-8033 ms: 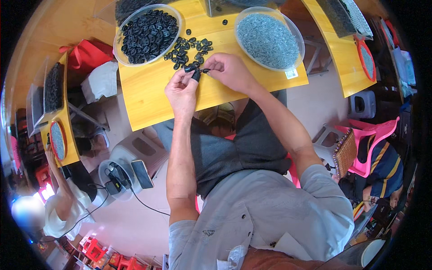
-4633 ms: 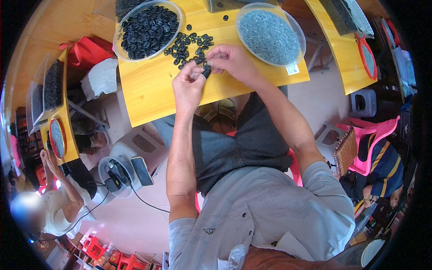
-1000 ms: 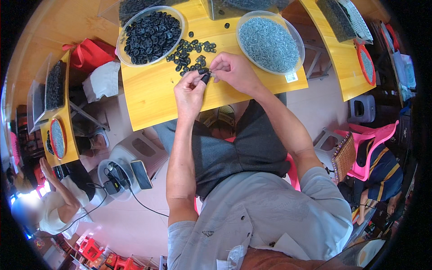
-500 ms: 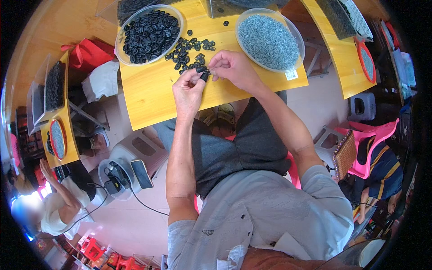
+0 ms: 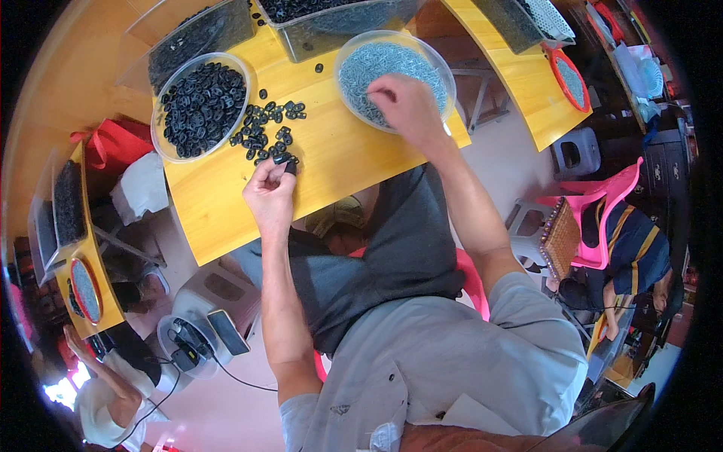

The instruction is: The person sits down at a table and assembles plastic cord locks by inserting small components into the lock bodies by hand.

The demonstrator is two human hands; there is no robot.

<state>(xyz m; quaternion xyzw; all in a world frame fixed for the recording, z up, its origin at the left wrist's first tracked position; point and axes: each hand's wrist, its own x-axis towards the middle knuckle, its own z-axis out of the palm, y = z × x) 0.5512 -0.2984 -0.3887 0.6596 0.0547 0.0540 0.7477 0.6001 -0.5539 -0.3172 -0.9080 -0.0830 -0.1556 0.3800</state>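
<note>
My left hand [image 5: 271, 198] is closed in a pinch at the near edge of a loose pile of small black plastic pieces [image 5: 257, 139]. Black covers sit on its thumb and index finger, and a small black plastic piece [image 5: 294, 160] shows at their tips, partly hidden. Over a round clear tub of small silvery screws [image 5: 361, 73], my right hand [image 5: 410, 109] has its fingers curled together. Whatever is between those fingertips is too small to make out. A second round tub [image 5: 202, 109], on the left, is heaped with the same black pieces.
Clear rectangular bins [image 5: 301, 47] of black parts line the far side of the yellow table [image 5: 218, 218]. Another yellow table [image 5: 512, 83] stands right, near a pink chair [image 5: 602, 218]. Lower left are a phone [image 5: 228, 332], cables and another person's arm [image 5: 102, 369].
My right hand has left my left hand's fingertips and moved right, over the screw tub. My left hand stays pinched beside the pile. The whole view has shifted.
</note>
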